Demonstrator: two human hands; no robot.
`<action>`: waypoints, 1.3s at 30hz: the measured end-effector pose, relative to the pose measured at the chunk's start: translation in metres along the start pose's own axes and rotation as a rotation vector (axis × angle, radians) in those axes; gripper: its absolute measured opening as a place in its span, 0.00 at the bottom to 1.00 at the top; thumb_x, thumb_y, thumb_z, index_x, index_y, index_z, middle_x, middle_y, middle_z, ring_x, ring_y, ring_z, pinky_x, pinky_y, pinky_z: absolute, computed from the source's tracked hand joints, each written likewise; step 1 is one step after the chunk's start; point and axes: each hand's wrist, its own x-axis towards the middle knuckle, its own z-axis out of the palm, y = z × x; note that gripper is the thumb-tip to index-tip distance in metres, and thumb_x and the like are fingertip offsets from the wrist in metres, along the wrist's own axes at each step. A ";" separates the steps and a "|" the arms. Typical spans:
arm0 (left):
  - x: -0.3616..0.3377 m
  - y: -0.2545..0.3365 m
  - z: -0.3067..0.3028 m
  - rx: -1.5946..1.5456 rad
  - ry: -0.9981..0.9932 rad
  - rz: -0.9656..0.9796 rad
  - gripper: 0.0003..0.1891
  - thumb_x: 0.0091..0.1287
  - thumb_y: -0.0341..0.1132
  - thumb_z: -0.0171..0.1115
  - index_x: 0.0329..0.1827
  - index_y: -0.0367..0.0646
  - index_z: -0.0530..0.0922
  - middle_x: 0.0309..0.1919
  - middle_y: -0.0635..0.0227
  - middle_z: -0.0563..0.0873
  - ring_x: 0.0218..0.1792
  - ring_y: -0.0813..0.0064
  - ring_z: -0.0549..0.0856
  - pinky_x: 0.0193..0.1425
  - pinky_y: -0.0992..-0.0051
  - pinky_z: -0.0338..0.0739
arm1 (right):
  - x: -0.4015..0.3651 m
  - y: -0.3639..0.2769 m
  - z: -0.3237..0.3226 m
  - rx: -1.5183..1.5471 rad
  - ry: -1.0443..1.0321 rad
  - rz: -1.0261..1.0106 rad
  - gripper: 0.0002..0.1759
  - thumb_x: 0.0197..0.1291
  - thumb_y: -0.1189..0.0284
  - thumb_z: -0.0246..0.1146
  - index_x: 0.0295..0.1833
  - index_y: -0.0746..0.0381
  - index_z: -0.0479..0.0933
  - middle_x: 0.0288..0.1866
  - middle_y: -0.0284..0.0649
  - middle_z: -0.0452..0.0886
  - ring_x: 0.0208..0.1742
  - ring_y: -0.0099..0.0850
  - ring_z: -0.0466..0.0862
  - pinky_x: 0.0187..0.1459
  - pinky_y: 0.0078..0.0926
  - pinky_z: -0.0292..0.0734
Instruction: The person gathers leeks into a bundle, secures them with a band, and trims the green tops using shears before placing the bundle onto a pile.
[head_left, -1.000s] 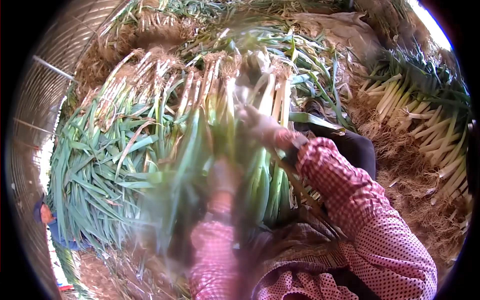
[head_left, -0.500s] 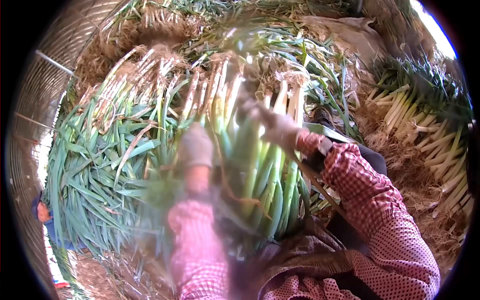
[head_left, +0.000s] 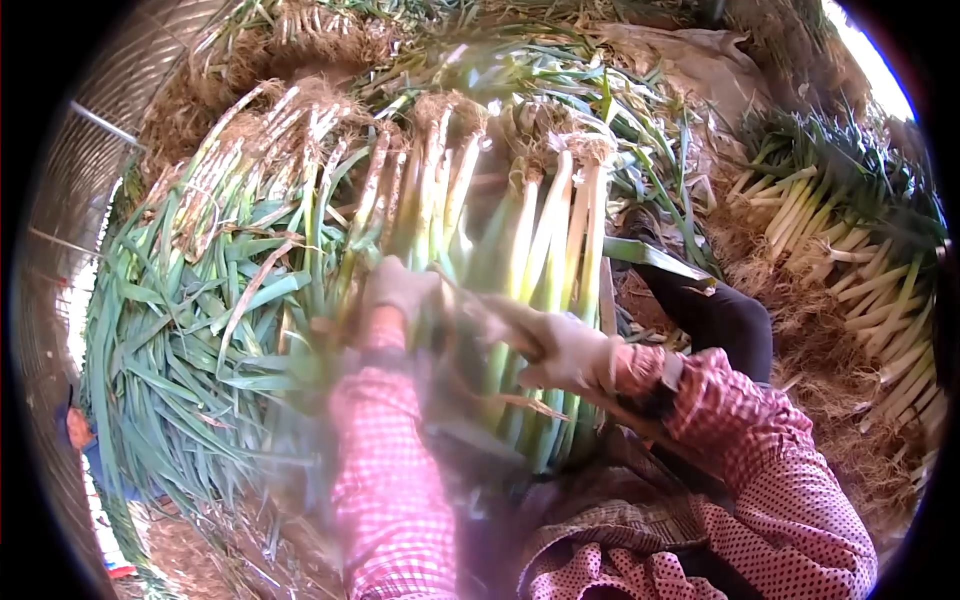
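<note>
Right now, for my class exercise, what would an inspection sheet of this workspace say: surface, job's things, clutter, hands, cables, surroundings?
Surface: brown ground, strewn with plant scraps
Job's things: long green-and-white stalks, roots pointing away from the wearer
Clutter: loose leaves, crumpled tan sheet beyond
Hands: left hand over stalks, grip unclear; right hand closed on a blurred tan strip
Cables: nothing seen
Surroundings: ribbed wall, another person at left; stalk pile at right

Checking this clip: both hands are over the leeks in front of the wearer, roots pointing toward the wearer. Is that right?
Not quite: the head view shows the roots pointing away from the wearer. The left hand and right hand are indeed over the leeks.
</note>
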 end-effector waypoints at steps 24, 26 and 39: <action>-0.116 -0.019 0.079 0.178 0.367 0.074 0.23 0.60 0.50 0.74 0.52 0.49 0.79 0.48 0.54 0.83 0.45 0.47 0.87 0.46 0.53 0.82 | 0.072 0.002 -0.005 -0.206 0.210 0.088 0.44 0.64 0.70 0.66 0.82 0.61 0.54 0.66 0.52 0.80 0.61 0.45 0.85 0.61 0.37 0.83; -0.138 -0.002 0.068 0.241 0.339 0.111 0.28 0.59 0.51 0.75 0.56 0.47 0.76 0.49 0.55 0.83 0.44 0.47 0.88 0.45 0.53 0.83 | 0.085 -0.015 -0.016 -0.137 0.306 0.105 0.40 0.65 0.70 0.64 0.81 0.60 0.58 0.62 0.50 0.83 0.59 0.41 0.86 0.58 0.34 0.84; -0.126 0.062 0.033 -0.147 0.054 0.211 0.20 0.57 0.45 0.65 0.47 0.39 0.85 0.39 0.48 0.89 0.43 0.51 0.88 0.51 0.59 0.81 | -0.089 0.008 -0.010 0.049 0.195 0.066 0.57 0.49 0.73 0.67 0.86 0.56 0.49 0.61 0.60 0.82 0.61 0.48 0.85 0.63 0.38 0.80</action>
